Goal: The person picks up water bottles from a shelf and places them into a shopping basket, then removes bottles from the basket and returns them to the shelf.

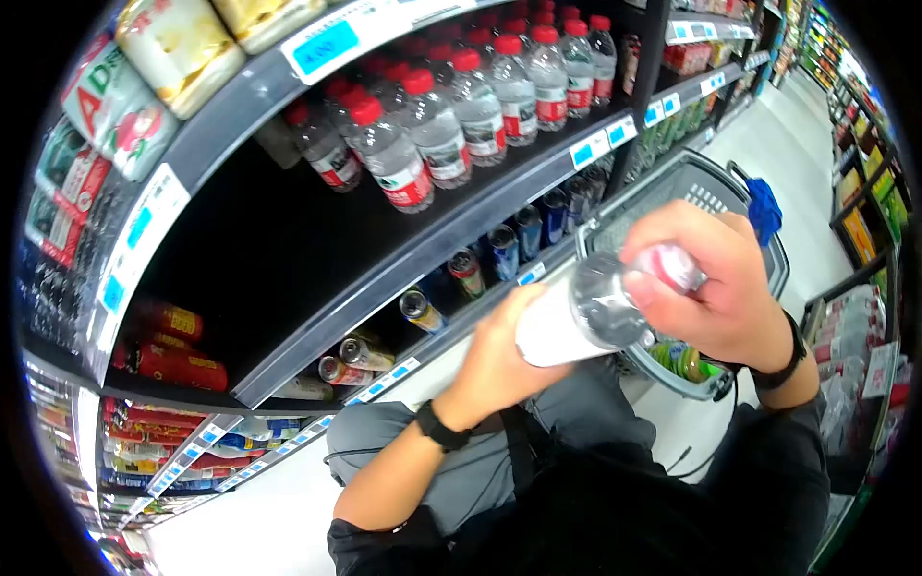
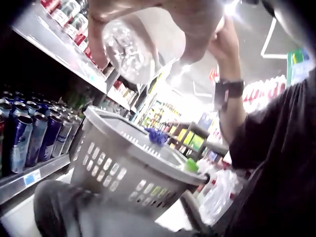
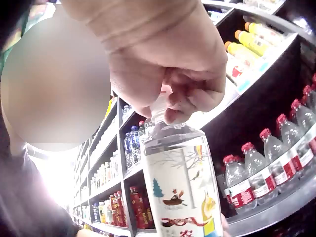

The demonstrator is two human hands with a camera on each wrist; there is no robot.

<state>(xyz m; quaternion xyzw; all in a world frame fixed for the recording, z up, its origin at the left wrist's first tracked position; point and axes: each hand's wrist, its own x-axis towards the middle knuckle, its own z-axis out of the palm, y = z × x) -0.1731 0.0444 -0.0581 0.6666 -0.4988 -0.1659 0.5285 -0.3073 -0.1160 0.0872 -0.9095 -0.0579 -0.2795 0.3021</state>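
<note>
While left hand grips bottle low down, right hand curls around its top.

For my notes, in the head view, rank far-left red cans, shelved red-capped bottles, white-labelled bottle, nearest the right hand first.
1. White-labelled bottle: in right hand.
2. Shelved red-capped bottles: upper middle.
3. Red cans: far left.

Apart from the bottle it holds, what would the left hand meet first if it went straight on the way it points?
Past the bottle, the left hand would probably meet the grey basket, though depth is unclear and it might pass over it.
</note>
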